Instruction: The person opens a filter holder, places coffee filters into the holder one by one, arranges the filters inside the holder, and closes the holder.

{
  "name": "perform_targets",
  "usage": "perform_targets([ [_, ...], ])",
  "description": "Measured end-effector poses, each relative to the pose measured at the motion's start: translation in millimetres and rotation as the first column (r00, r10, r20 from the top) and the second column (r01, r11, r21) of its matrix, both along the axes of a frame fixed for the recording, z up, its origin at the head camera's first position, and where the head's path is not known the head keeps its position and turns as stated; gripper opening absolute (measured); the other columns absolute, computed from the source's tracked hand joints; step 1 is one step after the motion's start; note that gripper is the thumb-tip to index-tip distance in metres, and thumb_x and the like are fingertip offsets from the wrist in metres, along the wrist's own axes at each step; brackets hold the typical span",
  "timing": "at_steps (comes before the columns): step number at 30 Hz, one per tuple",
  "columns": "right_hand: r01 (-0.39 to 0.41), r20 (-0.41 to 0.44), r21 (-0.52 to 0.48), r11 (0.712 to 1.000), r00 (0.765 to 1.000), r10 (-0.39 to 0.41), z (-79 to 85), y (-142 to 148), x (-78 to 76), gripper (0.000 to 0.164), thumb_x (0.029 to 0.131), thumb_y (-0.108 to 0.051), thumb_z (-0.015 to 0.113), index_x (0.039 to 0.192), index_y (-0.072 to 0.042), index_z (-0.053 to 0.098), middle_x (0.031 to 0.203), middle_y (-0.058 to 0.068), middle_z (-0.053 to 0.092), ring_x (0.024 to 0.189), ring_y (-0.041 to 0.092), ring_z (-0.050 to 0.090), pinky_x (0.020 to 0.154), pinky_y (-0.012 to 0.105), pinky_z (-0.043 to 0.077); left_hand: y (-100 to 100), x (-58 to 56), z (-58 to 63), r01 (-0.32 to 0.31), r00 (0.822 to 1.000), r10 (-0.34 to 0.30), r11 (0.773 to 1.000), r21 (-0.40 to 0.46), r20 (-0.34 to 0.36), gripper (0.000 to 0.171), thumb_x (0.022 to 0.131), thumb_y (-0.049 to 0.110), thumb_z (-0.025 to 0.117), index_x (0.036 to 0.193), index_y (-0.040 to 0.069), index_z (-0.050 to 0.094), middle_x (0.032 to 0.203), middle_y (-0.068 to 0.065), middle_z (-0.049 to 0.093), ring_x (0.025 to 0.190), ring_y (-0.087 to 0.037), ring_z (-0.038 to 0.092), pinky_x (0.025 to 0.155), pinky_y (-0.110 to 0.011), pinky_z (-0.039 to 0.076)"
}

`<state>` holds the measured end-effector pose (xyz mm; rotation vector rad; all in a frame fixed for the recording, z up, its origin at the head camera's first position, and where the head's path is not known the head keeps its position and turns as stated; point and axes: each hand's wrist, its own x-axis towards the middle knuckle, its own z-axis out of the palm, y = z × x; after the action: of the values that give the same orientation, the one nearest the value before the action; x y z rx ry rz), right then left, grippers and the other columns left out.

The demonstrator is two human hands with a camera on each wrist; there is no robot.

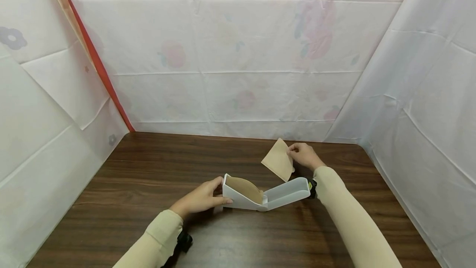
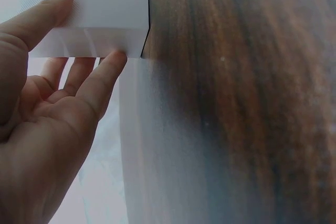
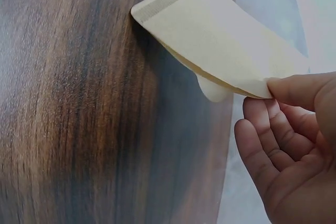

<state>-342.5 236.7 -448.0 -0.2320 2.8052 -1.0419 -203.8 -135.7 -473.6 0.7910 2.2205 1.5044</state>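
A white box with its lid swung out to the right stands on the table, and brown paper coffee filters fill it. My left hand grips the box's left end, thumb on the near side and fingers at the end wall, as the left wrist view also shows. Behind the lid, my right hand pinches the curved edge of a coffee filter between thumb and fingers. In the right wrist view this filter is tilted over the table, with a small tab hanging from its edge.
The dark wooden table meets a white patterned sheet along its back edge. More sheeting hangs at the left and right sides. A red strip runs down the back left corner.
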Motion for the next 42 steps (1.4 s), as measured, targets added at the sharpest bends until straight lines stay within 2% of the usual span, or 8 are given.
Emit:
perform_targets([
  [9,-0.033,-0.075,0.004,0.999,0.997,0.033,11.8,-2.7,8.8,0.024,0.101,-0.019,0.062,0.114,0.000,0.069,0.098,0.010,0.067,0.087,0.023,0.060,0.075,0.037,0.050,-0.7,-0.9,1.4,0.013,1.000,-0.013,1.000,-0.011,-0.018,0.040,0.096,0.021,0.072,0.126,0.008,0.050,0.120,-0.004,0.064,0.108,-0.017,0.064,0.086,-0.031,0.054],
  [18,-0.069,-0.168,0.011,0.998,0.983,0.070,22.6,-5.1,18.0,0.020,0.100,-0.019,0.065,0.110,-0.002,0.070,0.096,0.009,0.068,0.087,0.024,0.061,0.075,0.039,0.051,-0.2,-2.1,1.3,0.004,1.000,-0.004,1.000,-0.016,-0.029,0.041,0.095,0.021,0.072,0.129,0.011,0.050,0.118,-0.001,0.065,0.108,-0.017,0.064,0.088,-0.030,0.053],
  [25,-0.089,-0.205,0.002,0.996,0.975,0.088,28.4,-6.5,25.0,0.017,0.100,-0.018,0.065,0.109,-0.004,0.071,0.094,0.006,0.068,0.084,0.021,0.061,0.073,0.037,0.050,0.6,-0.8,2.3,-0.002,0.998,0.001,1.000,-0.019,-0.061,0.041,0.095,0.021,0.072,0.131,0.011,0.054,0.118,-0.001,0.065,0.108,-0.018,0.063,0.088,-0.032,0.053],
  [34,-0.144,-0.234,-0.044,0.989,0.964,0.130,45.8,-12.4,38.3,0.016,0.100,-0.019,0.065,0.110,-0.007,0.070,0.096,0.005,0.069,0.084,0.019,0.062,0.072,0.037,0.051,1.7,3.2,4.7,-0.037,0.997,0.035,0.999,-0.029,-0.063,0.040,0.093,0.020,0.075,0.127,0.009,0.057,0.117,-0.001,0.064,0.110,-0.020,0.062,0.090,-0.033,0.052],
  [42,-0.188,-0.270,-0.066,0.980,0.949,0.164,60.9,-18.1,48.1,0.016,0.100,-0.019,0.066,0.109,-0.006,0.070,0.094,0.004,0.070,0.084,0.019,0.064,0.074,0.038,0.052,1.9,2.3,2.0,-0.019,0.998,0.018,1.000,-0.007,-0.054,0.041,0.094,0.020,0.074,0.128,0.008,0.056,0.118,-0.003,0.065,0.109,-0.020,0.063,0.089,-0.032,0.053],
])
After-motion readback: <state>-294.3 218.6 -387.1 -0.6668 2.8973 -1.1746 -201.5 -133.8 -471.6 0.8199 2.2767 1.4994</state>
